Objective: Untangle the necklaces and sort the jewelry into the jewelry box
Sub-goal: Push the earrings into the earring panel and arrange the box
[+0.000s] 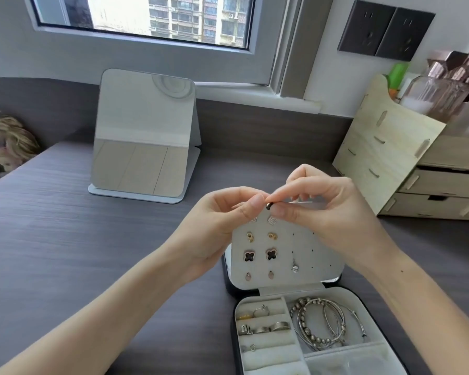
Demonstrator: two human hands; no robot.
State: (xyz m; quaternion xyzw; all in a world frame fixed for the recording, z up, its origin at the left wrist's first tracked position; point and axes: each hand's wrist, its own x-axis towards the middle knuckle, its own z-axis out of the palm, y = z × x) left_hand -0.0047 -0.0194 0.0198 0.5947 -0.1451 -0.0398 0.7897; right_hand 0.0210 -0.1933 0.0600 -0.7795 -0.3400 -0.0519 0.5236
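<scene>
Our grey bench (65, 239) carries the mirror (144, 136), which stands behind and left of the open jewelry box (287, 269). There are earrings (271, 254) pinned in its lid and bangles (320, 323) in its tray. Both hands hover just above the lid. The right hand (325, 212) fingers pinch a tiny dark piece (268, 205). The left hand (222, 220) fingers are curled, with the tips pressed together right against it, and we can't tell if they grip it too. The lid's top edge is hidden behind our hands.
</scene>
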